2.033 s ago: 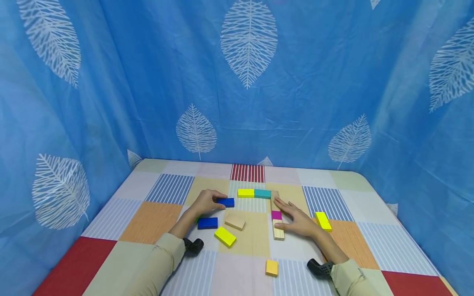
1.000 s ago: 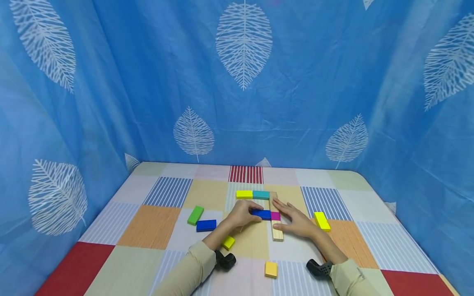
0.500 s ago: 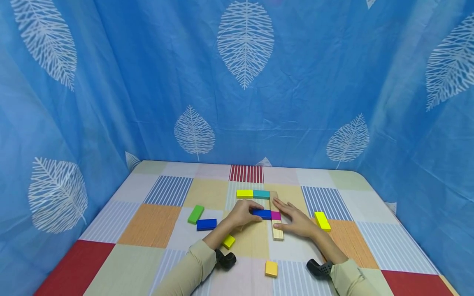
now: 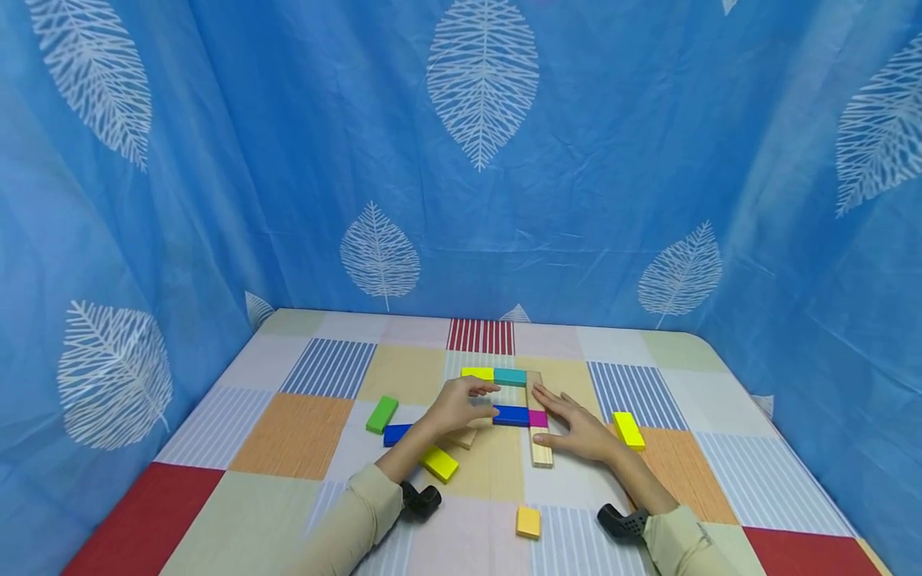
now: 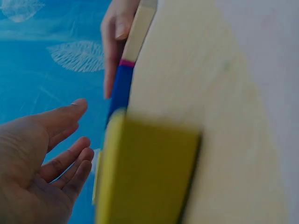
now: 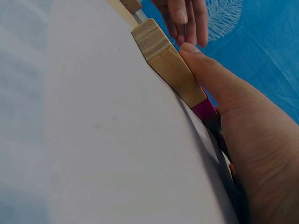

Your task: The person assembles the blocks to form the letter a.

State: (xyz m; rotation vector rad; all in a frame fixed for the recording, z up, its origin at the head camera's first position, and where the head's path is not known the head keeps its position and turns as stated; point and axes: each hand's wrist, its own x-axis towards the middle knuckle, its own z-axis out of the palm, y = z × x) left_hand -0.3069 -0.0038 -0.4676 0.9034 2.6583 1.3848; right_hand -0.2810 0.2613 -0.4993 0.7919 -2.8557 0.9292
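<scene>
Just left of a blue block (image 4: 511, 416) hovers my left hand (image 4: 455, 406), its thumb and fingers spread with nothing between them. The blue block lies end-on against a small magenta block (image 4: 538, 418). Plain wooden blocks, one nearer (image 4: 542, 454) and one farther (image 4: 533, 386), extend the magenta one into a column. My right hand (image 4: 579, 430) rests along this column from the right: its thumb touches the near wooden block (image 6: 175, 74), its fingertips the far one. From the column's far end, a teal block (image 4: 510, 377) and a yellow block (image 4: 477, 373) run left.
Loose around my left forearm lie a green block (image 4: 382, 415), a second blue block (image 4: 397, 434), a yellow block (image 4: 440, 464) and a partly hidden wooden block (image 4: 465, 437). An orange-yellow block (image 4: 528, 522) is in front, another yellow block (image 4: 629, 430) at right. A blue curtain (image 4: 576, 160) hangs behind.
My left hand carried the blue block rightward against the magenta block, then let go and drew back slightly left. My right hand has stayed on the column.
</scene>
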